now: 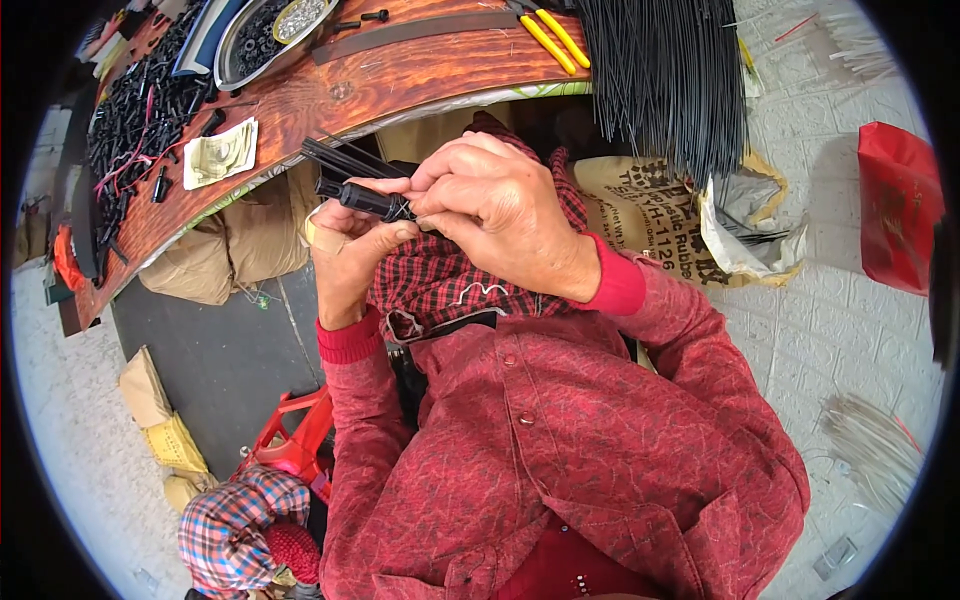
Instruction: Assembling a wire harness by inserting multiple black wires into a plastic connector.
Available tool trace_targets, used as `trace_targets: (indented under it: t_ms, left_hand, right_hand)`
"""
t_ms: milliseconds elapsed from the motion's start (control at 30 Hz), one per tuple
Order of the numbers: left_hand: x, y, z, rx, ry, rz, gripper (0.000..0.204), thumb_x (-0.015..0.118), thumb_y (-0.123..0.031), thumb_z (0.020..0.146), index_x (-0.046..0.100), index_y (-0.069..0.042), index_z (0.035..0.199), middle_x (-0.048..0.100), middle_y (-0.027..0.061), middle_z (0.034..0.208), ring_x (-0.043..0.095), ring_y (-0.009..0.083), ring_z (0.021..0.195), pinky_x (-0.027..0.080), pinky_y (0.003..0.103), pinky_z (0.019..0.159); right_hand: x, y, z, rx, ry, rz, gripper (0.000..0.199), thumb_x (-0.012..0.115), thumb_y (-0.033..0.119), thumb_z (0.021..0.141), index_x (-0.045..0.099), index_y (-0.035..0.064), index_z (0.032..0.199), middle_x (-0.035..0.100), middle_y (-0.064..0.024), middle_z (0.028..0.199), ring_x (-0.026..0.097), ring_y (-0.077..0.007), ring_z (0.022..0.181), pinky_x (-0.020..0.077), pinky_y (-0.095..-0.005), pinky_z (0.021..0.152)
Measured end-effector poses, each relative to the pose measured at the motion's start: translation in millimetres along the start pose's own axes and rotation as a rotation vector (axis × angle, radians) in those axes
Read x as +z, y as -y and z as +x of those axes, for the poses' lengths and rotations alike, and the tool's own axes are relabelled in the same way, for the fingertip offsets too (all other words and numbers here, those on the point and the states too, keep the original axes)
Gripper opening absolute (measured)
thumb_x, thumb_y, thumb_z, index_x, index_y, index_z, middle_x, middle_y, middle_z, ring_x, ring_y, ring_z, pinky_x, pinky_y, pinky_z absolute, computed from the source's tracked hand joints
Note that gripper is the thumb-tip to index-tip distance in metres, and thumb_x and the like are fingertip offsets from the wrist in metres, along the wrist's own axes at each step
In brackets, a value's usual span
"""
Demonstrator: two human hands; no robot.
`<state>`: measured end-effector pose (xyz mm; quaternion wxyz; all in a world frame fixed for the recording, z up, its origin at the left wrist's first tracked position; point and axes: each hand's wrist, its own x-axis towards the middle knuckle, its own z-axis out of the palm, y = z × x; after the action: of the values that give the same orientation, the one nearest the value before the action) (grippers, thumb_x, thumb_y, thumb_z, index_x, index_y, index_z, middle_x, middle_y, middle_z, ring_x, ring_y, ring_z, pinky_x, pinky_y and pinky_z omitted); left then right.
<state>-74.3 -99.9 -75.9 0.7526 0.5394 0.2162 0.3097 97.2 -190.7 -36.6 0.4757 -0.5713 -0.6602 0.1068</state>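
Observation:
In front of my chest, both hands meet over a small bundle of black rods and tubes [365, 198]. My left hand [348, 245] is closed on it, the thumb pressed along its lower side. A pale wrap covers part of that hand near the index finger. My right hand [510, 205] pinches at the right end of the bundle, where something thin like wire or thread shows between the fingertips. The right fingers partly hide that end. Several rod ends stick out to the upper left, just off the table's front edge.
A wooden table [430, 75] curves across the front. On it are black parts [125, 130], folded paper [220, 155], a metal tray [228, 75] of small parts and yellow-handled pliers [550, 40]. Long black rods [665, 90] hang over its right edge, above a printed sack [625, 205].

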Motion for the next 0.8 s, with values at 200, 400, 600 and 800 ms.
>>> trace_targets:
  t_ms: [200, 400, 600, 800]
  left_hand:
    - [-0.2, 9.5, -0.2, -0.034, -0.074, 0.005, 0.037, 0.071, 0.008, 0.074, 0.060, 0.004, 0.109, 0.068, 0.0110, 0.095, 0.065, 0.0125, 0.082, 0.053, 0.023, 0.073]
    - [6.0, 12.5, -3.5, -0.066, -0.252, -0.003, 0.035, 0.070, 0.006, 0.077, 0.059, 0.004, 0.111, 0.068, 0.0110, 0.095, 0.065, 0.0127, 0.083, 0.053, 0.023, 0.073]
    - [6.5, 16.0, -4.4, 0.026, -0.212, -0.029, 0.036, 0.069, 0.005, 0.078, 0.059, 0.004, 0.112, 0.067, 0.0116, 0.098, 0.064, 0.0135, 0.086, 0.053, 0.024, 0.076]
    - [3.1, 21.0, -9.6, 0.018, -0.187, -0.034, 0.039, 0.069, 0.006, 0.078, 0.058, 0.004, 0.115, 0.066, 0.0134, 0.103, 0.064, 0.0156, 0.091, 0.053, 0.025, 0.080]
  right_hand:
    - [9.1, -9.3, -4.9, -0.072, -0.012, -0.018, 0.014, 0.071, 0.005, 0.072, 0.067, 0.0027, 0.085, 0.065, -0.0069, 0.090, 0.062, -0.0263, 0.086, 0.0493, -0.0394, 0.076]
    - [14.6, -13.1, -13.4, -0.038, 0.003, -0.113, 0.019, 0.068, 0.009, 0.077, 0.069, 0.0050, 0.095, 0.065, -0.0059, 0.100, 0.062, -0.0259, 0.095, 0.0461, -0.0496, 0.093]
    - [13.6, -12.3, -19.2, 0.079, -0.005, 0.034, 0.023, 0.072, 0.006, 0.074, 0.072, 0.0071, 0.098, 0.066, -0.0072, 0.100, 0.062, -0.0229, 0.090, 0.0493, -0.0376, 0.084]
    - [25.3, -16.8, -30.6, 0.203, -0.094, 0.211, 0.021, 0.073, 0.011, 0.074, 0.074, 0.0123, 0.095, 0.067, -0.0039, 0.093, 0.062, -0.0207, 0.083, 0.0497, -0.0323, 0.073]
